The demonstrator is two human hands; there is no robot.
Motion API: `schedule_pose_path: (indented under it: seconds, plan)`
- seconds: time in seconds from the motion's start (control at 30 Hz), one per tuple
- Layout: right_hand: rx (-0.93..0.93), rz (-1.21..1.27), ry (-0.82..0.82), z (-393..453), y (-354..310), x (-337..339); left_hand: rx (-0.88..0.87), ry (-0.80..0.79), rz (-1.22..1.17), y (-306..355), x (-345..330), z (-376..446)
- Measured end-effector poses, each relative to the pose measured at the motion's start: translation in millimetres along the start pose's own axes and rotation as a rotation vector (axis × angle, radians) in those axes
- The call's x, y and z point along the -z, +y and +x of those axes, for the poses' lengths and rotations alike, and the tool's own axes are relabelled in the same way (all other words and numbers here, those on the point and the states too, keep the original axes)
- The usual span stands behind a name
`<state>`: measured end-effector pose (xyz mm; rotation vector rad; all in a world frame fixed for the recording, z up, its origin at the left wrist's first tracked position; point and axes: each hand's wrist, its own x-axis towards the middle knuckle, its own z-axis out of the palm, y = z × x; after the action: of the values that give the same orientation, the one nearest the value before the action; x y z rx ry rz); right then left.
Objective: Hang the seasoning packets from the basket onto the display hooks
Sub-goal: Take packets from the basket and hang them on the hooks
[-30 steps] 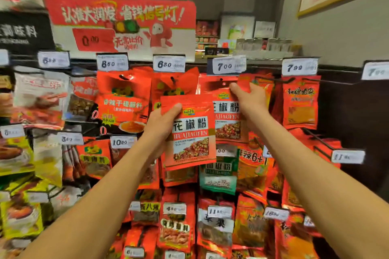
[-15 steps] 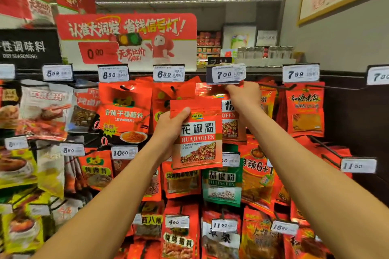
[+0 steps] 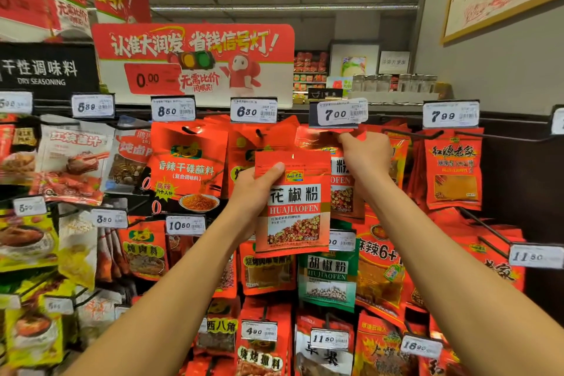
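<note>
The left hand [image 3: 253,189] held a red pepper-powder packet [image 3: 293,204] just below and left of the 7.00 price tag [image 3: 337,114], thumb pressed on the packet's upper left corner and fingers curled behind it. The right hand [image 3: 366,156] was raised directly under that tag, its fingers pinching the top edge of a hanging packet [image 3: 343,189] of the same kind, right where the hook [image 3: 331,131] passed through. Whether that packet was already seated on the hook could not be told, as the tag and fingers hid the hole.

The packet looked light, thin and floppy, with a glossy film that would probably slip under a loose pinch. The powder likely settled low, leaving the top seam flat. The safest hold seemed to be that flat top strip, beside the small punched hole [image 3: 293,156], so the hole stayed open and steady for threading onto the hook.
</note>
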<state>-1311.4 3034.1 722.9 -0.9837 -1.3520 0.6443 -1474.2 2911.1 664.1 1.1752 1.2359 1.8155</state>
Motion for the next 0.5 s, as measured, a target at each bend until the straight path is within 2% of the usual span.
schedule_pose_path:
  seconds: [0.13, 0.27, 0.37, 0.43, 0.5]
  plan:
    - [-0.043, -0.034, -0.019, 8.2, 11.2, -9.6, 0.005, -0.001, -0.006, -1.3, -3.4, 3.3]
    - [-0.134, -0.094, -0.111, 22.4, 13.0, -15.6, 0.023, 0.027, 0.004, 1.1, -17.6, 12.2]
    - [-0.074, -0.120, -0.091, 22.1, 14.4, -3.8, 0.010, -0.008, 0.009, 5.7, -32.3, 19.5]
    - [0.024, -0.039, -0.003, 13.0, 18.2, 11.6, -0.015, 0.004, 0.022, 8.5, -41.7, 26.3]
    - [0.031, 0.206, -0.010, 5.4, 23.8, 25.7, -0.006, 0.021, 0.010, 11.8, -51.8, 33.1]
